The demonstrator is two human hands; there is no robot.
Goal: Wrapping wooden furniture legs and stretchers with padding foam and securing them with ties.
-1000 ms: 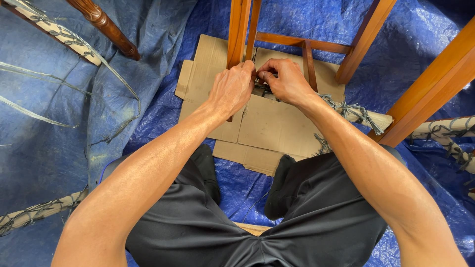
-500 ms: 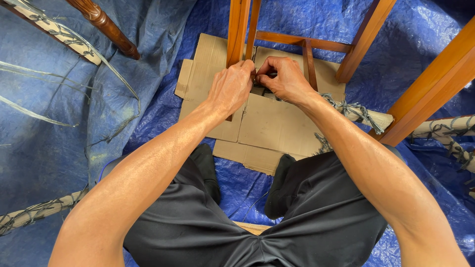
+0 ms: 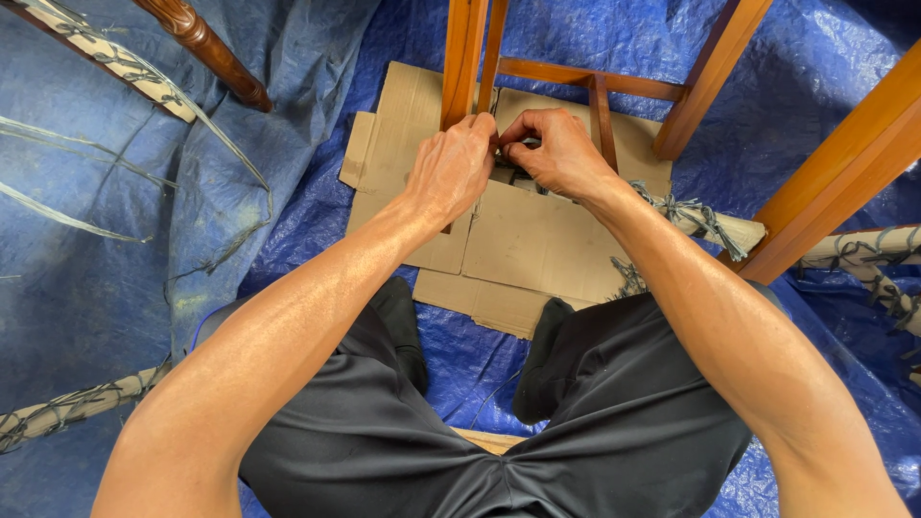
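My left hand (image 3: pixel 449 171) is curled around the lower end of an orange-brown wooden chair rail (image 3: pixel 462 58), fingertips pressed against it. Right beside it, my right hand (image 3: pixel 558 153) pinches a dark cord (image 3: pixel 523 178) with thumb and forefinger, close to the rail. The two hands nearly touch. Most of the cord is hidden under the fingers. Flattened brown cardboard (image 3: pixel 537 245) lies under both hands.
More legs and crossbars of the wooden frame (image 3: pixel 844 163) stand to the right and behind. Cord-wrapped pale rods (image 3: pixel 705 225) lie on the blue tarp (image 3: pixel 106 288). A dark turned leg (image 3: pixel 206 53) and loose strands are at upper left. My black-trousered knees fill the foreground.
Both hands have stayed at the same spot on the rail. My right fingers have shifted slightly on the cord and the left fingertips have crept a little up the rail.
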